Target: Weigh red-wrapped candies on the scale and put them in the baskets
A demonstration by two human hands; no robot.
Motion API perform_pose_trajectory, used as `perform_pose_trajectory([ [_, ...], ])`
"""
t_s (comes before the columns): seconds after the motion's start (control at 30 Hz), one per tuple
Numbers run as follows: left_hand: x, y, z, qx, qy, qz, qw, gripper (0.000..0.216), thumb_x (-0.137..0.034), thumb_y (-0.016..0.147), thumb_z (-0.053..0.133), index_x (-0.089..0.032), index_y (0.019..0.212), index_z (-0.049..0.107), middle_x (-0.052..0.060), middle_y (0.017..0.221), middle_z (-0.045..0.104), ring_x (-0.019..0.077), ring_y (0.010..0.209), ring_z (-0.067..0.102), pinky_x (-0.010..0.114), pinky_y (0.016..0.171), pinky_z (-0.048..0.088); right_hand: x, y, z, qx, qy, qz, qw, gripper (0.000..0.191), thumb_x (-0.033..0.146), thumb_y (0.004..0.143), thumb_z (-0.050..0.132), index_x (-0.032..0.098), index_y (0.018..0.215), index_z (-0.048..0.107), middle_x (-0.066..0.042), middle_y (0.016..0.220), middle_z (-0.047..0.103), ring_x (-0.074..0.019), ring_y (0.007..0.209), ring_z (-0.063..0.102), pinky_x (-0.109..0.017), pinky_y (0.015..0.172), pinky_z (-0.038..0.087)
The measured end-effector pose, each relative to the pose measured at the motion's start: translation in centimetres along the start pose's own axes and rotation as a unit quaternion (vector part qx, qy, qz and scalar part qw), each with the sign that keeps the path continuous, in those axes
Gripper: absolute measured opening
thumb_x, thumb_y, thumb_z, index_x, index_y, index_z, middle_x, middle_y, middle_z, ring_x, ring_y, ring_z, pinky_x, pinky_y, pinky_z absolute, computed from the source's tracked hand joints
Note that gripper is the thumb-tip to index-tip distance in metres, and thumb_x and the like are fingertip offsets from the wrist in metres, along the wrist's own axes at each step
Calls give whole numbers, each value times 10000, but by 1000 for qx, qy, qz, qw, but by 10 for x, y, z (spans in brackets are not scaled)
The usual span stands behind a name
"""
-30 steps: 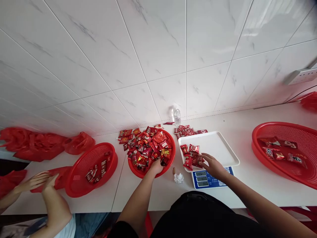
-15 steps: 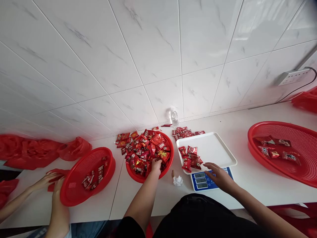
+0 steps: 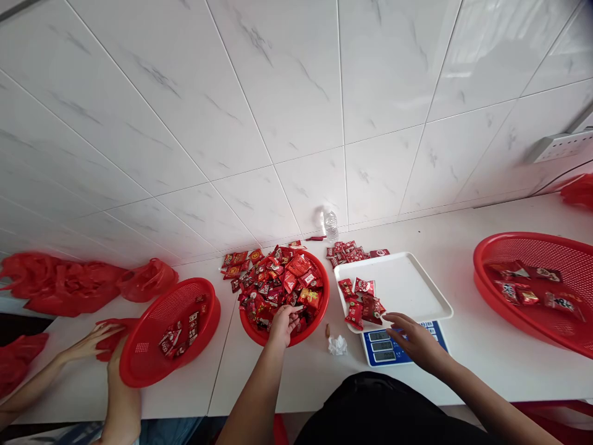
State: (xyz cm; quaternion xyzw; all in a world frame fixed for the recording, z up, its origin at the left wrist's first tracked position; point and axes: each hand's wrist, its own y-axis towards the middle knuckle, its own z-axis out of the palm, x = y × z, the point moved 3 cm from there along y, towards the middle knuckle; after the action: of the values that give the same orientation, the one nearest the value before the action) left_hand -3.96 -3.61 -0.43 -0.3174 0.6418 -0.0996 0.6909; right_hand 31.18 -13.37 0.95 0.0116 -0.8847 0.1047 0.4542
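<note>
My left hand (image 3: 283, 324) is over the near side of a red basket (image 3: 321, 321) heaped with small red snack packets (image 3: 288, 281). Its fingers are curled together, and whatever they may pinch is too small to make out. Fingers outstretched, my right hand (image 3: 412, 339) hovers at the near edge of a white tray (image 3: 412, 284) on a blue weighing scale (image 3: 399, 350). Several red packets (image 3: 362, 303) lie in the tray's left part, just left of my right fingertips.
A second red basket (image 3: 210, 321) with a few packets stands left, beside a co-worker's hands (image 3: 90, 343) on a red bag (image 3: 111, 340). Another basket (image 3: 491, 309) is at right. Loose packets (image 3: 349, 252), a clear bottle (image 3: 330, 226) and crumpled tissue (image 3: 338, 345) lie on the table.
My left hand has drawn back and lifted slightly from among the packets in the basket. My right hand stays by the tray. The view has shifted a little.
</note>
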Motion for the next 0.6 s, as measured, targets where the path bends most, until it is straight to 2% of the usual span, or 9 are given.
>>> perform_pose_trajectory([
  [0.13,-4,-15,-11,7,42,21,999,113,-127,593,550,-196,603,460,-62,535,491,77,519,509,214,586,453,3,0,1,14,-4,1,1000,375,458,851,401,292,1152,551,-54,1228,567,-250,1028,588,-380,840,492],
  [0.2,-8,-22,-13,8,108,62,992,98,-119,582,517,-198,592,460,-64,532,476,78,511,486,197,547,414,5,0,2,25,-1,3,1000,369,449,852,398,294,1151,548,-58,1221,569,-251,1024,589,-383,840,487],
  [0.33,-25,-38,-9,-28,302,187,934,65,-144,612,448,-204,600,470,-50,539,446,81,484,426,188,466,327,7,-1,2,36,4,10,999,360,440,847,404,292,1141,550,-62,1193,583,-239,965,611,-379,813,488],
  [0.4,-35,-47,-1,-34,315,212,924,65,-150,623,428,-203,599,457,-46,543,429,77,482,407,185,462,317,9,-2,1,35,9,13,999,355,444,844,412,294,1130,561,-57,1171,595,-236,956,612,-374,805,486],
  [0.5,-45,-60,23,36,258,201,944,58,-144,613,420,-201,610,432,-49,535,400,71,471,381,181,459,311,18,-3,-1,33,42,12,998,357,461,836,436,293,1117,579,-52,1106,627,-230,921,618,-357,780,486],
  [0.6,-40,-79,59,178,208,165,948,72,-126,577,444,-190,608,434,-40,557,425,77,510,409,182,491,346,34,-4,0,49,139,13,989,420,500,823,466,276,1168,552,-58,1075,639,-217,886,622,-331,744,494],
])
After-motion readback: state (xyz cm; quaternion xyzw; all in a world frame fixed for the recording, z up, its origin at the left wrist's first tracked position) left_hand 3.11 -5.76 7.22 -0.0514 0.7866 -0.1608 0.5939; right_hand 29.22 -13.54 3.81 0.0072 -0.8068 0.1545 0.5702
